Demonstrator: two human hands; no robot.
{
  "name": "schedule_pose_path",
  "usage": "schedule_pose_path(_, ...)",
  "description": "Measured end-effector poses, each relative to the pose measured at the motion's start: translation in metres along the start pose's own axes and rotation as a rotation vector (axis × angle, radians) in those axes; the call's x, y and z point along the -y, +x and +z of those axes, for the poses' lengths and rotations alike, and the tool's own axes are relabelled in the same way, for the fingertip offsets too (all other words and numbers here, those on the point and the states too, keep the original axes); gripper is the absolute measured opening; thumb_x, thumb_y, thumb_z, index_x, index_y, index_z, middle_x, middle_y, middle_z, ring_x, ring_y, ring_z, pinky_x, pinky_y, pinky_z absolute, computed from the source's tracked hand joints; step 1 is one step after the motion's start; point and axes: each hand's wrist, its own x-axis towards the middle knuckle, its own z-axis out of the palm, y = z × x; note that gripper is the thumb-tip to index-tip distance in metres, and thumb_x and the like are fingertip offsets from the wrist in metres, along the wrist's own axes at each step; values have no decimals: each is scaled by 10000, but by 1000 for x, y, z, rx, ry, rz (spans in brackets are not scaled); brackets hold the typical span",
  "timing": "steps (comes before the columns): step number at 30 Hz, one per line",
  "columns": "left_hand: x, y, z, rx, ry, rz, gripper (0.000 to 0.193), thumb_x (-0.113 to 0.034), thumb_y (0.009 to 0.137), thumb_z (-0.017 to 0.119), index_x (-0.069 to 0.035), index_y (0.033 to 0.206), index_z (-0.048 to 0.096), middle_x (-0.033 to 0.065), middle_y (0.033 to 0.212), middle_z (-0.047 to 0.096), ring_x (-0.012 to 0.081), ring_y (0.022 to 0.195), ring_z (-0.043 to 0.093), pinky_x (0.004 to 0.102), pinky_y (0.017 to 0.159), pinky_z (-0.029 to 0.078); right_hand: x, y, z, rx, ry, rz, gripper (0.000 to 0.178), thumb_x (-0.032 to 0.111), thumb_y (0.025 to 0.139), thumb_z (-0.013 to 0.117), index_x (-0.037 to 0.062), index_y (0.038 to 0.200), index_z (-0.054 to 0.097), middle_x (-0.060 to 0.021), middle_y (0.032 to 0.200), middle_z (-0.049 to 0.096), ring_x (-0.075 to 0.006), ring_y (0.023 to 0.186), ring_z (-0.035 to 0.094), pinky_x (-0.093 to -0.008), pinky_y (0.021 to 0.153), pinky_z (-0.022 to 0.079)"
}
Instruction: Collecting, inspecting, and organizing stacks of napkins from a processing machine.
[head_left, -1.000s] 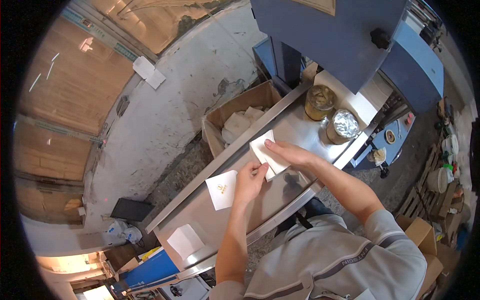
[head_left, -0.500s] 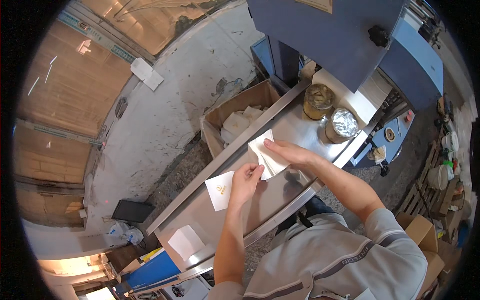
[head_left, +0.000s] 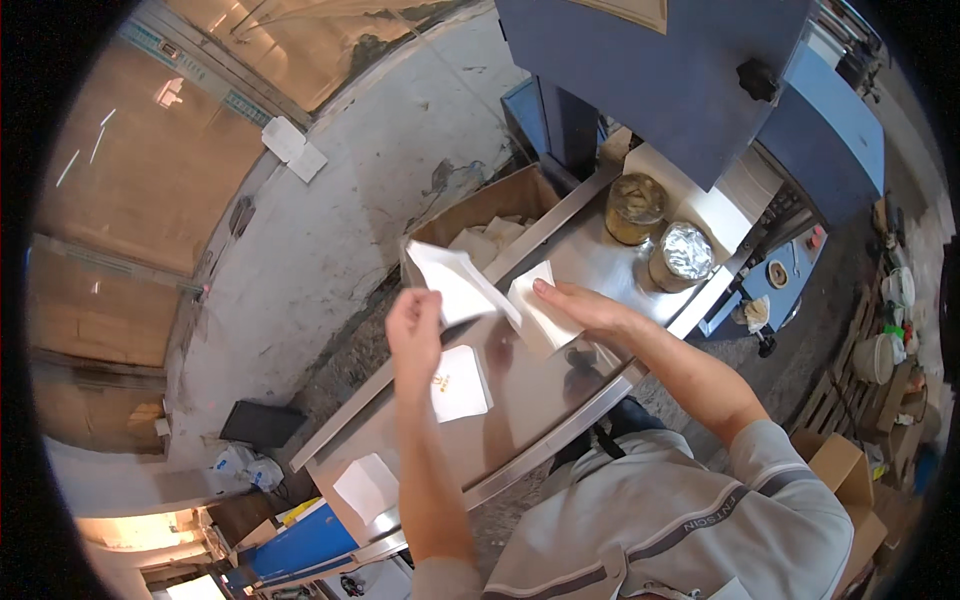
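Paper (head_left: 458,286), I saw remotely, was pinched in L hand (head_left: 414,325); R hand (head_left: 582,305) gripped stack (head_left: 543,323) w/ thumb atop.

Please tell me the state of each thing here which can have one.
Left hand: closed on raised white paper
Right hand: gripping white stack
Printed paper: lying printed side up
Lower-left paper: lying unheld
Nearer container: foil-covered
Farther container: without foil
Cardboard box: open, white pieces inside

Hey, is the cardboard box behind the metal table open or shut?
Open: no flaps cover the box where it shows, and white pieces are visible inside.
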Motion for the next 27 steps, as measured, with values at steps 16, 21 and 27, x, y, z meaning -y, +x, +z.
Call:
schedule_pose_path(16,92,-77,-60,-316,766,-320,860,-349,765,797,75,1391,388,286,1251,594,363,1132,620,395,968,476,25,-25,23,-52,-297,-44,756,555,984,481,13,1490,332,-141,1334,552,-198,1213,523,-319,1003,428)
schedule_pose_path(21,82,-81,-39,-302,720,-389,996,-272,690,826,71,1436,264,302,1271,565,442,1143,584,442,987,455,-5,-5,23,-62,-542,-307,775,504,969,541,3,1505,293,-178,1347,551,-237,1231,527,-337,1035,407)
schedule_pose_path(27,126,-84,-62,-345,760,-290,584,-264,646,856,79,1072,651,246,1064,679,384,986,668,427,897,510,-7,-1,41,-114,-628,-242,838,498,938,598,-5,1515,257,-223,1361,539,-293,1263,522,-357,1073,379)
